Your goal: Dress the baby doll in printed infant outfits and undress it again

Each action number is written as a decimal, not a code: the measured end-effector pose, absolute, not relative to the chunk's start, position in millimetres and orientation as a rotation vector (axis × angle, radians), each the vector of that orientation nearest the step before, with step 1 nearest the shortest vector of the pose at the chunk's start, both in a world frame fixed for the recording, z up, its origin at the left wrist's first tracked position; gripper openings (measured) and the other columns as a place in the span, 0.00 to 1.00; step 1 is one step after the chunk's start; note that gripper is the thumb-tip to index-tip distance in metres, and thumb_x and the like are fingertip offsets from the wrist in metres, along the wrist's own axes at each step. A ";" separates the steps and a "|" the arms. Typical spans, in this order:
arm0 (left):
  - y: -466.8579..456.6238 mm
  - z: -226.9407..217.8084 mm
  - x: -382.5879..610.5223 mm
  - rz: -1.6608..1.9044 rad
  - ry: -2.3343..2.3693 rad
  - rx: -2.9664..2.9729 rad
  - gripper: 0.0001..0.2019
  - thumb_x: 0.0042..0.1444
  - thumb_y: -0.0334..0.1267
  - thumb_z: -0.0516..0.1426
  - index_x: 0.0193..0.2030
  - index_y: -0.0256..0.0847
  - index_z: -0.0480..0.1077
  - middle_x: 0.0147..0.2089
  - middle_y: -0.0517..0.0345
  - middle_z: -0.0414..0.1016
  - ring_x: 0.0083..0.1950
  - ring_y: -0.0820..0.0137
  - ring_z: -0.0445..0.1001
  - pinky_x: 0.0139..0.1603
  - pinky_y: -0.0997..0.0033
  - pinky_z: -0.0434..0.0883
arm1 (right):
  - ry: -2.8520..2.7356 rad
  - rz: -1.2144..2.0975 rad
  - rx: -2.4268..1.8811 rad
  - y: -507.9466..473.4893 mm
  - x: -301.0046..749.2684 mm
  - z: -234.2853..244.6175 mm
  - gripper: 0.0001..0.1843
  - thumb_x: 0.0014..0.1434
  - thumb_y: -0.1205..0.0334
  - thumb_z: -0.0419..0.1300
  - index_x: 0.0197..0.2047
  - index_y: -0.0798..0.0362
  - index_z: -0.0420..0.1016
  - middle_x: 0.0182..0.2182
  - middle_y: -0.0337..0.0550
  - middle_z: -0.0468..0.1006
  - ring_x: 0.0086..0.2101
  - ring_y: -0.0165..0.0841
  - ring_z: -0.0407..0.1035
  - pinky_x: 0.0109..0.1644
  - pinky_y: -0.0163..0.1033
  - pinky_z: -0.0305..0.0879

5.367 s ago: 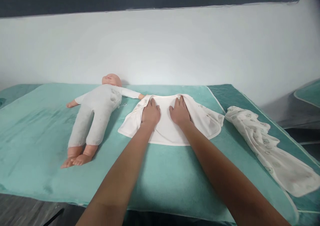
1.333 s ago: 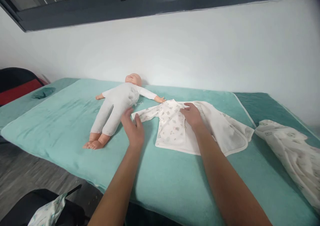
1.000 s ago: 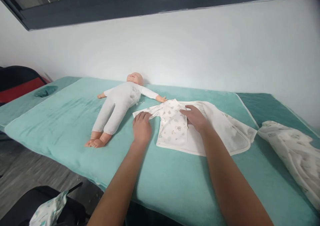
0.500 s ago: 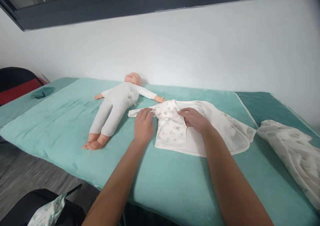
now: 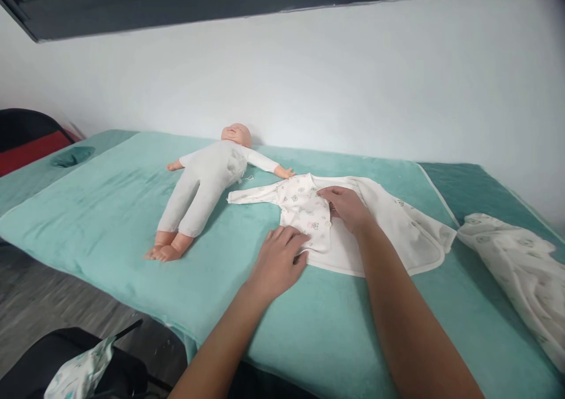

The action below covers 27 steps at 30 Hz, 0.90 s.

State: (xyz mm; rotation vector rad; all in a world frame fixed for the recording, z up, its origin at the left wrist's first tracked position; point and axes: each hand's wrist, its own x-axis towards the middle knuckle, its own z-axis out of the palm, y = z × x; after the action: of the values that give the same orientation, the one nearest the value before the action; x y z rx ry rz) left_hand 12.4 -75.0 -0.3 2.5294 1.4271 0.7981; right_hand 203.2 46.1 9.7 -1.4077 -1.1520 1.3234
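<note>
A white baby shirt (image 5: pixel 309 202) with small animal prints lies spread on the green bed cover, its right side opened out with the plain inside facing up. My right hand (image 5: pixel 346 205) pinches the edge of the shirt's front panel below the neckline. At the lower left corner of the shirt, my left hand (image 5: pixel 282 263) has its fingers over the printed cloth and its thumb by the hem, gripping it. One sleeve stretches left, close to a baby doll (image 5: pixel 212 169) in a white bodysuit, which lies on its back with one hand near the shirt's collar.
Another printed white cloth (image 5: pixel 521 258) lies crumpled at the right of the bed (image 5: pixel 145 293). A wall (image 5: pixel 331 87) rises behind the bed. At the lower left stands a black chair (image 5: pixel 119 369) with a patterned cloth (image 5: pixel 83 369) on it.
My left hand has moved from the sleeve down and right to the shirt's lower corner. The right hand stays at the front edge. The view has shifted slightly.
</note>
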 end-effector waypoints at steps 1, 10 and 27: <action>-74.2 -1.1 13.0 0.797 1.436 2.544 0.11 0.62 0.33 0.54 0.50 0.44 0.70 0.46 0.55 0.74 0.47 0.64 0.70 0.44 0.61 0.64 | -1.154 1.318 -1.411 46.5 203.8 8.9 0.13 0.49 0.53 0.65 0.34 0.55 0.77 0.34 0.45 0.78 0.30 0.32 0.69 0.29 0.36 0.68; -78.1 -5.4 3.6 1.321 1.774 1.705 0.06 0.64 0.39 0.50 0.38 0.42 0.65 0.34 0.60 0.70 0.35 0.70 0.69 0.37 0.68 0.66 | -1.223 1.457 -0.826 36.2 180.3 22.7 0.30 0.56 0.50 0.64 0.61 0.41 0.64 0.57 0.43 0.73 0.51 0.36 0.72 0.52 0.43 0.70; -24.7 -9.7 -39.9 1.182 2.209 1.689 0.12 0.60 0.43 0.54 0.46 0.40 0.69 0.49 0.47 0.74 0.53 0.57 0.70 0.56 0.54 0.65 | -1.795 0.682 -1.391 47.5 171.3 -14.2 0.21 0.62 0.58 0.51 0.56 0.53 0.71 0.57 0.48 0.71 0.56 0.39 0.67 0.64 0.47 0.60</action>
State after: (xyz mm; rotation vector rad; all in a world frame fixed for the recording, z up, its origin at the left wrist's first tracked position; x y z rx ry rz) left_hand -39.9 -24.7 -9.7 1.6888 2.2091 1.1821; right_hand 171.3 47.5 -14.2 -1.3911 -1.7952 0.6817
